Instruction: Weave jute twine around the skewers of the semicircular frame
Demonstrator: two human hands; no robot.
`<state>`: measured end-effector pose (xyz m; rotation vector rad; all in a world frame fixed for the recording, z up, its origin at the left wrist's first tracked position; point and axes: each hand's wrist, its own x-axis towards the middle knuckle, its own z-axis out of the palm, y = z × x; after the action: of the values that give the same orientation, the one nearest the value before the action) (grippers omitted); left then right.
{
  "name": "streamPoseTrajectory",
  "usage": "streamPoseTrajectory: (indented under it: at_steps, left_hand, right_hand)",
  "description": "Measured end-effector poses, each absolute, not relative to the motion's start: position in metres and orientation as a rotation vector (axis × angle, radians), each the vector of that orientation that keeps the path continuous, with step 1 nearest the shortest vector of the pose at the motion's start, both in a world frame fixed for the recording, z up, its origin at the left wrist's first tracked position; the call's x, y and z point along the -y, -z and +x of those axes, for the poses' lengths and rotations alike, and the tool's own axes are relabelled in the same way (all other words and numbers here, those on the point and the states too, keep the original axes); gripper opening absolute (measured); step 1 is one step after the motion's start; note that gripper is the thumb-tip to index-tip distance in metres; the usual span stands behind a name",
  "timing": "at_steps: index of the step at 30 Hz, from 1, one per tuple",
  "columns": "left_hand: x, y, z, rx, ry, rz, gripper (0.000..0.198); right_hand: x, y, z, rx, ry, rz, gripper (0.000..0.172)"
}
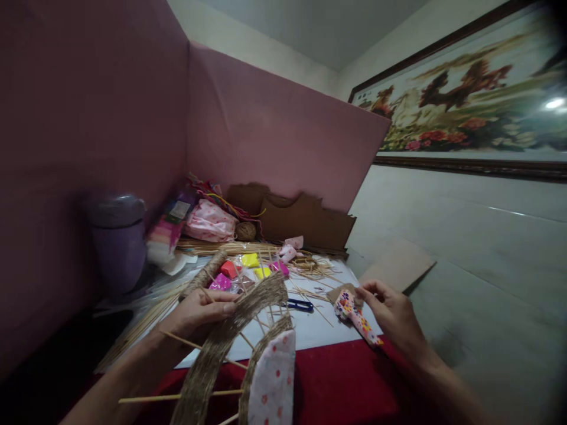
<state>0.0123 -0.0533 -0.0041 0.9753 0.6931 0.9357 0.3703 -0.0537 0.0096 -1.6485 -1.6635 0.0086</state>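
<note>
My left hand point(201, 316) is closed on the rim of a curved weaving of brown twine point(212, 354) threaded over thin wooden sticks. Its inner part carries a white cloth panel point(272, 381) with pinkish-red dots. The lower end of the weaving runs out of view. Over the right side of the table, my right hand point(394, 316) has thumb and forefinger pinched at the upper edge of a flower-print fabric piece point(361, 324). Brown card shows beside that piece. Between the hands lies a dark blue cutter point(300, 305).
Behind the weaving are a twine roll point(204, 276), several bright wrapped packets point(250, 260) and loose sticks point(310, 295). A purple bin point(119, 248) stands at left. Torn cardboard point(296, 221) leans at the back, near a twine ball point(245, 231). Red cloth point(336, 383) hangs at the front.
</note>
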Motion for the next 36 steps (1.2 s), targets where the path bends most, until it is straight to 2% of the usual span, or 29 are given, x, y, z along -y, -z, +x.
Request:
streamPoseTrajectory:
  at_steps: [5, 9, 12, 19, 25, 32, 36]
  left_hand:
    - [0.055, -0.004, 0.014, -0.802, -0.944, 0.879, 0.023]
    - [0.057, -0.009, 0.016, -0.836, -0.947, 0.888, 0.023]
    - [0.059, -0.011, 0.018, -0.829, -0.966, 0.888, 0.023]
    - [0.060, -0.014, 0.019, -0.844, -0.954, 0.882, 0.021]
    - [0.060, -0.012, 0.019, -0.836, -0.967, 0.881, 0.021]
    - [0.059, -0.009, 0.019, -0.819, -0.963, 0.858, 0.025]
    - [0.057, -0.007, 0.018, -0.805, -0.947, 0.871, 0.028]
  right_hand:
    - [0.053, 0.010, 0.417, 1.668, 0.124, -2.044, 0.029]
    - [0.050, 0.029, 0.420, 1.776, -0.015, -2.149, 0.029]
    - [0.046, 0.040, 0.413, 1.842, -0.119, -2.136, 0.040]
    - [0.044, 0.043, 0.404, 1.835, -0.048, -1.959, 0.029]
    - [0.041, 0.045, 0.412, 1.761, -0.196, -1.967, 0.023]
    - [0.028, 0.062, 0.434, 1.598, -0.439, -1.744, 0.029]
    - [0.026, 0.064, 0.438, 1.526, -0.443, -1.725, 0.030]
